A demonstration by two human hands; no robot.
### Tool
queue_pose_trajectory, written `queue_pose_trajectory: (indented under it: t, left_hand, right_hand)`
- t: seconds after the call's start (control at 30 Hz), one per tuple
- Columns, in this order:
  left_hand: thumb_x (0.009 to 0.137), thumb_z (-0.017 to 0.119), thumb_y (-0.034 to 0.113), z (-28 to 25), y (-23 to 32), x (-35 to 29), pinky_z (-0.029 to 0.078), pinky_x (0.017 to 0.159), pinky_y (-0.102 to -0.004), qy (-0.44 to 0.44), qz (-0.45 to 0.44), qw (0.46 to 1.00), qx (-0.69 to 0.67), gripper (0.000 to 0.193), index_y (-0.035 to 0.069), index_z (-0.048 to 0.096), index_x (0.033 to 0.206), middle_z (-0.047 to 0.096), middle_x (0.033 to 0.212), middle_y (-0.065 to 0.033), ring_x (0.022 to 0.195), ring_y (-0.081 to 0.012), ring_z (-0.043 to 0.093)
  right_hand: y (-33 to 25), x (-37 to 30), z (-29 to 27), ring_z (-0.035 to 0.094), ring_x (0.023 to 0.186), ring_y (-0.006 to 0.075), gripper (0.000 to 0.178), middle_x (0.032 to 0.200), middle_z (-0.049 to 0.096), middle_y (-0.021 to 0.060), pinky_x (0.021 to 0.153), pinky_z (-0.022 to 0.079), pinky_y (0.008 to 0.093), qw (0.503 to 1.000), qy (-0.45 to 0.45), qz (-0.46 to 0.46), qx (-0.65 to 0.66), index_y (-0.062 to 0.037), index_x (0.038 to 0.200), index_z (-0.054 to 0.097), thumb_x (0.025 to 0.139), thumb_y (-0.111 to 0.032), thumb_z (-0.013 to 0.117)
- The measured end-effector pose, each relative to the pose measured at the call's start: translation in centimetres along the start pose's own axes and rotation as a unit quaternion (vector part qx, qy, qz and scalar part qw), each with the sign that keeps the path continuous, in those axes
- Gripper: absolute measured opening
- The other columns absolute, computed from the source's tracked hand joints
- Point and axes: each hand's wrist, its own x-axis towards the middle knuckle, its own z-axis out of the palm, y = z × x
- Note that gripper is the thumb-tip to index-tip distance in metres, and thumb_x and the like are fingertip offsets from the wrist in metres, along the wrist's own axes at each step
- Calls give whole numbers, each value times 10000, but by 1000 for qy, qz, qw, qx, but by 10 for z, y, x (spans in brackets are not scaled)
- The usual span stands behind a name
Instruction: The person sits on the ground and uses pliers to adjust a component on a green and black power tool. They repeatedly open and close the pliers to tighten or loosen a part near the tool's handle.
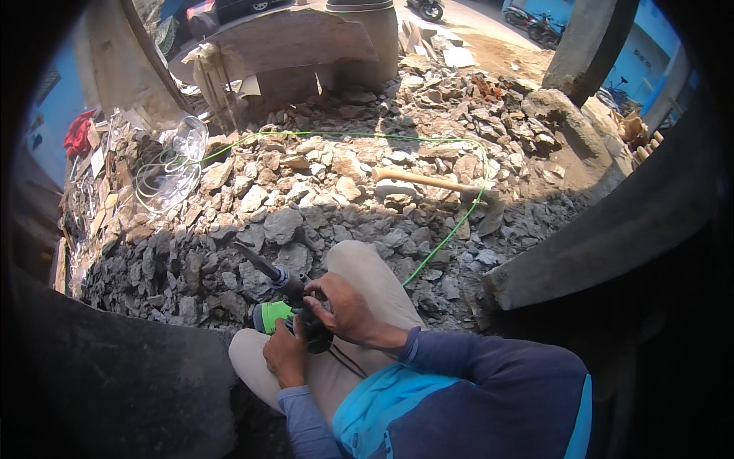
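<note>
A green-and-black demolition hammer [272, 314] rests across my lap, its dark pointed chisel [257, 262] directed up and left over the rubble. My left hand [286, 355] is closed on the near side of its body, by the green housing, thumb up. From the right, my right hand [342, 307] reaches across and has its fingers curled on the black part behind the chisel collar. What lies beneath those fingers is hidden. Two thin dark cords [349, 361] run from the tool down over my trousers.
Broken stone [283, 225] covers the ground ahead. A wooden-handled hammer [420, 180] lies on it, crossed by a green cable [367, 135]. Clear plastic [187, 145] lies at the left. Concrete slabs [604, 249] flank me, and a pillar [589, 50] stands at the back right.
</note>
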Motion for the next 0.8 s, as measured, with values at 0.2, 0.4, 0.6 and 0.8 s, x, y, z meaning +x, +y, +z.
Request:
queue_pose_trajectory:
  t: [0.2, 0.4, 0.6, 0.8]
  left_hand:
    - [1099, 503, 599, -7, 7, -4, 550, 764, -619, 1, -17, 1000, -1, 575, 45, 652, 1133, 761, 863, -277, 849, -508, 751]
    - [1089, 527, 600, -18, 12, -1, 552, 751, -623, -11, -16, 1000, -8, 585, 28, 649, 1092, 755, 840, -283, 819, -515, 749]
    - [1089, 549, 582, -12, 8, -4, 544, 714, -619, -20, -22, 999, -45, 560, 39, 676, 1142, 753, 818, -277, 789, -506, 747]
    - [1084, 566, 576, -16, 9, -3, 542, 717, -617, -23, -26, 998, -44, 564, 26, 678, 1142, 750, 807, -276, 784, -500, 747]
  right_hand:
    - [-2, -3, 0, 672, 917, 335, 173, 990, 674, 121, 788, 530, 454, 1000, 9, -21, -19, -60, 1103, 704, 967, -137, 780]
    - [-1, 1, 6, 661, 865, 340, 170, 929, 649, 118, 746, 514, 455, 996, 16, -36, -83, -59, 1048, 698, 937, -139, 798]
    - [-6, -4, 8, 656, 842, 337, 169, 916, 636, 128, 718, 500, 461, 998, 24, -22, -50, -50, 1042, 686, 929, -107, 798]
    - [-1, -3, 11, 650, 855, 324, 241, 934, 625, 120, 758, 512, 444, 995, 6, -41, -86, -32, 1142, 686, 929, -71, 791]
